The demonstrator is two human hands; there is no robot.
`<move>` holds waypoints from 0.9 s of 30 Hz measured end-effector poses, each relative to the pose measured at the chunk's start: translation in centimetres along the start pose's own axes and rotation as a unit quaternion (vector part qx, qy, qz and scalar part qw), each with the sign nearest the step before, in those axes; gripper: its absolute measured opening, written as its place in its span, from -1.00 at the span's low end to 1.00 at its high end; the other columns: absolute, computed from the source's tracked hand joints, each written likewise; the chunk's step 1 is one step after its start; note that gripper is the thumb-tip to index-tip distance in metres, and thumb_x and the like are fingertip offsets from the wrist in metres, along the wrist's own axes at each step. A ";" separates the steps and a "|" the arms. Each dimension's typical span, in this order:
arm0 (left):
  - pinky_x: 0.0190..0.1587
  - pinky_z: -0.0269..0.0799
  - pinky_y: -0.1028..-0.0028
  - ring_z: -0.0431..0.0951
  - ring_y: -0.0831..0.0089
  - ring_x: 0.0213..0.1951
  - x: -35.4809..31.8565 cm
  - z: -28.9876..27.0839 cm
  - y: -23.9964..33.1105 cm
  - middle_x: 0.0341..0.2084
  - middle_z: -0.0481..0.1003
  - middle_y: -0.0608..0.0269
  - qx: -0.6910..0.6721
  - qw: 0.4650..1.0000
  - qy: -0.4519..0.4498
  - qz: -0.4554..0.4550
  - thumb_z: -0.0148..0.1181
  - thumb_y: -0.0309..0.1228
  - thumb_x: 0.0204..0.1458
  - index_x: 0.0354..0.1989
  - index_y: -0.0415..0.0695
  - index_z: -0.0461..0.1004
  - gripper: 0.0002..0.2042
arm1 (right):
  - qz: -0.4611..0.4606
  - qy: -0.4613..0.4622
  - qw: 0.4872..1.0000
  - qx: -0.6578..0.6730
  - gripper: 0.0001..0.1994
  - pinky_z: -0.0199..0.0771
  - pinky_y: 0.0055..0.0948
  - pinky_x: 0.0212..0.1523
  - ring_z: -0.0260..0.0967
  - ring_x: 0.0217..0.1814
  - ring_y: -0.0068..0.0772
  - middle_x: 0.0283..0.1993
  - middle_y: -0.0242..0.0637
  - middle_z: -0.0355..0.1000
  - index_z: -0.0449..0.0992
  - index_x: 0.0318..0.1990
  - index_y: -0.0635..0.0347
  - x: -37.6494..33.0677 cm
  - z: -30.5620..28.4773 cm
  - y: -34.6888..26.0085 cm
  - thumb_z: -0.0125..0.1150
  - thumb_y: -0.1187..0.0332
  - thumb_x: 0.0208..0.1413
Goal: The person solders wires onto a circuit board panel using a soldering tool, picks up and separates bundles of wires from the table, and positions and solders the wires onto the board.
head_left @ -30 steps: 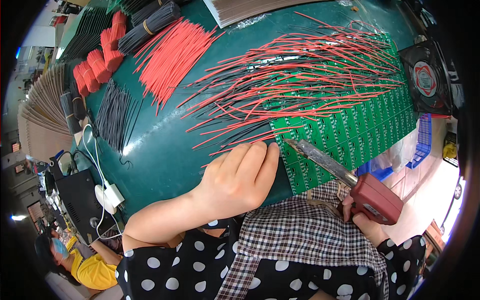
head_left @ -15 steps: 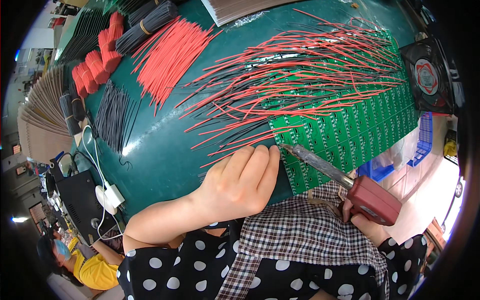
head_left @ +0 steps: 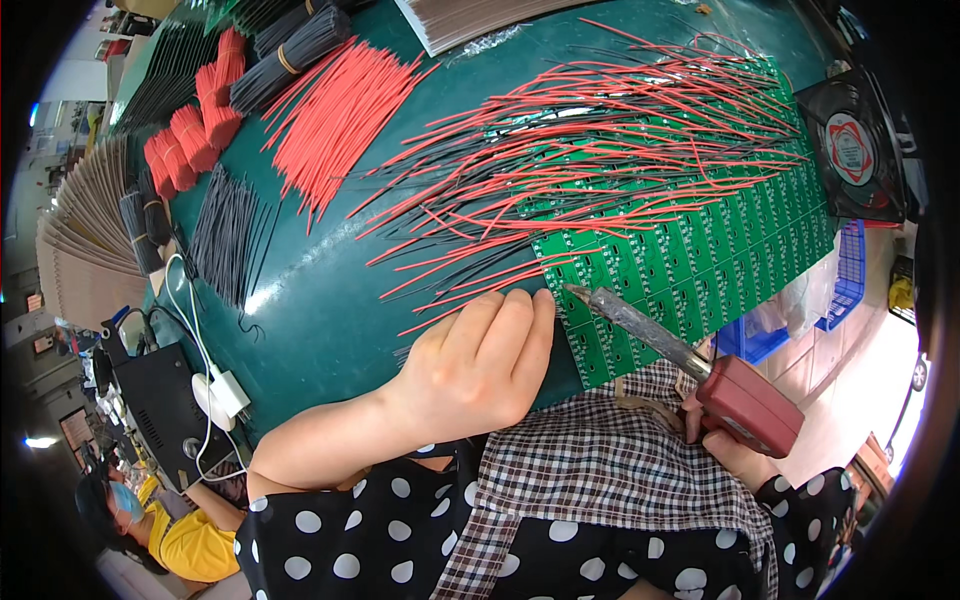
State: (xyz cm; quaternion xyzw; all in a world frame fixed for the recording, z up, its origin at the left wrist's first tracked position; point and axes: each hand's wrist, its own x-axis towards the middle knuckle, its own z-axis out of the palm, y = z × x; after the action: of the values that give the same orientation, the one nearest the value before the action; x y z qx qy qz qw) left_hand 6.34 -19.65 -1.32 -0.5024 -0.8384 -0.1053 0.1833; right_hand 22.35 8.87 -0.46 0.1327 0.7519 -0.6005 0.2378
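My left hand (head_left: 480, 355) is closed at the near left edge of a green circuit board panel (head_left: 710, 290). Its fingers are bent together, and whatever they pinch is hidden under them. Red and black wires (head_left: 600, 150) lie in rows across the panel, their loose ends fanned out to the left, some running just beyond my knuckles. In my right hand (head_left: 735, 455) is a soldering iron with a dark red handle (head_left: 755, 405). Its tip hovers over or touches the panel just right of my left fingertips; which, I cannot tell.
Loose red wires (head_left: 345, 125) and black wires (head_left: 230, 230) lie on the green table (head_left: 310, 310), with bundled wires (head_left: 190, 140) beyond. A fan (head_left: 850, 150) stands at the right. A black box (head_left: 170, 400) with cables is at the left, near a co-worker in yellow (head_left: 195, 540).
The iron's tip has shifted slightly right, widening the small gap to my left fingertips. My left hand keeps its place at the panel's edge; the whole view has moved slightly.
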 end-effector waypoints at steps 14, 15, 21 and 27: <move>-0.54 0.38 0.57 0.44 0.45 -0.53 0.0 -0.1 0.2 -0.51 0.41 0.22 -0.036 0.999 0.008 -0.035 0.13 -0.52 -0.37 -0.35 -0.28 0.52 -0.70 | 0.007 -0.022 0.998 0.062 -0.50 0.43 -0.40 -0.25 0.45 -0.28 -0.24 -0.27 -0.18 0.44 0.43 -0.12 0.34 0.6 0.1 -0.3 0.34 0.14 -0.15; -0.54 0.38 0.57 0.44 0.45 -0.53 0.0 -0.1 0.1 -0.51 0.41 0.22 -0.039 0.999 0.011 -0.033 0.13 -0.52 -0.37 -0.35 -0.28 0.52 -0.70 | -0.002 -0.020 0.998 0.055 -0.49 0.43 -0.39 -0.23 0.46 -0.27 -0.23 -0.25 -0.17 0.45 0.42 -0.10 0.35 0.6 0.0 0.0 0.35 0.15 -0.15; -0.54 0.37 0.58 0.44 0.45 -0.53 0.0 -0.2 0.2 -0.48 0.41 0.21 -0.028 0.999 0.003 -0.030 0.14 -0.51 -0.36 -0.33 -0.26 0.52 -0.70 | -0.102 0.021 0.995 -0.005 -0.48 0.46 -0.35 -0.15 0.48 -0.14 -0.17 -0.15 -0.12 0.46 0.41 -0.05 0.33 0.5 0.1 1.2 0.35 0.22 -0.16; -0.54 0.38 0.58 0.44 0.46 -0.53 0.2 -0.3 0.2 -0.48 0.40 0.21 -0.022 0.999 -0.003 -0.033 0.14 -0.51 -0.35 -0.32 -0.26 0.52 -0.70 | -0.024 -0.028 0.998 -0.044 -0.54 0.46 -0.40 -0.24 0.46 -0.28 -0.26 -0.24 -0.17 0.45 0.40 -0.10 0.37 0.5 0.1 0.3 0.30 0.22 -0.10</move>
State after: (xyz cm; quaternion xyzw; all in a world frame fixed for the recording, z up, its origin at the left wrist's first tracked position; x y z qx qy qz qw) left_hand 6.51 -19.55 -0.94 -0.4787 -0.8525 -0.1286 0.1662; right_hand 22.05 8.84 -0.97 0.0877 0.7735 -0.5758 0.2499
